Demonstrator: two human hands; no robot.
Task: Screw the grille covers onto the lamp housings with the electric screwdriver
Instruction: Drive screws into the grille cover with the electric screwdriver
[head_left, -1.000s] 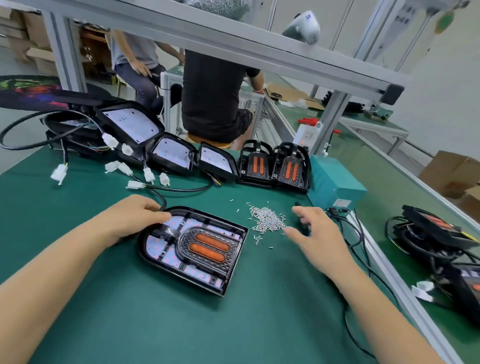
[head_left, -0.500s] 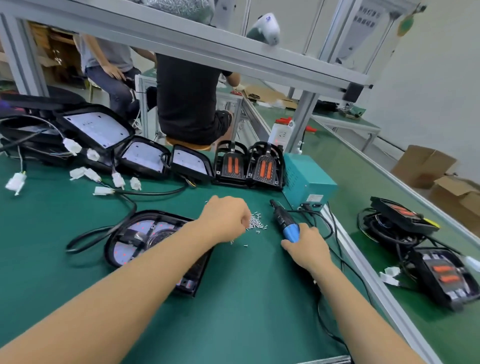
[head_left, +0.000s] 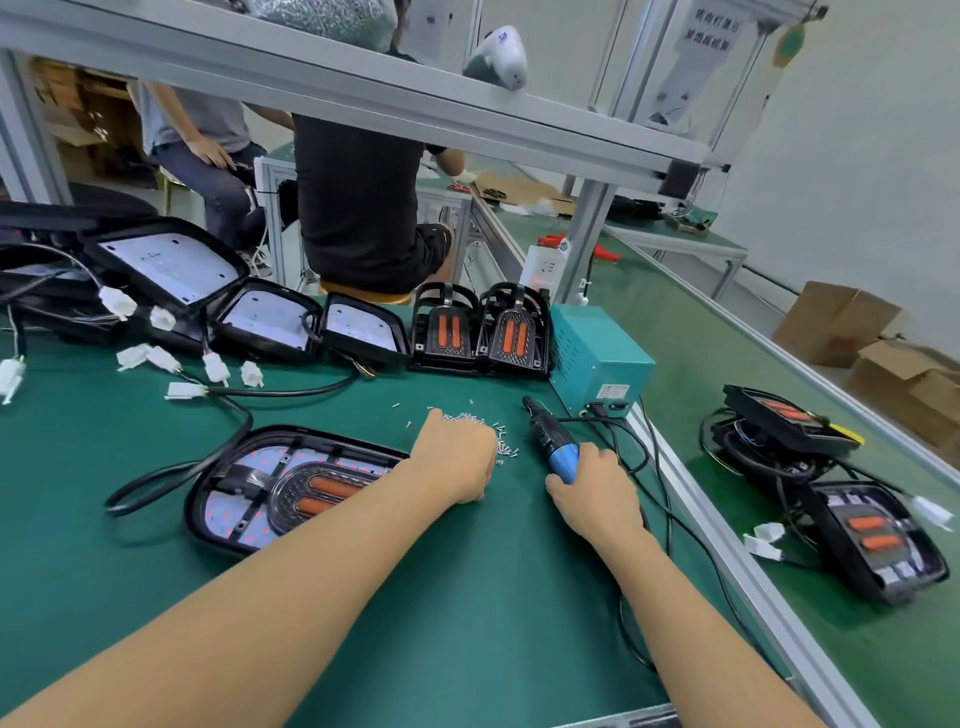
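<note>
Grille cover (head_left: 311, 486) sits unscrewed in our housing (head_left: 218, 499); left hand (head_left: 457, 460) curls over screws (head_left: 501, 441) at twelve o'clock, right hand (head_left: 592, 486) grips screwdriver (head_left: 553, 441).

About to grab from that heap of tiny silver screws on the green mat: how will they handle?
The small silver screws look light and loose, so a nudge likely scatters them, as strays suggest. The left hand probably needs a fingertip pinch.
</note>
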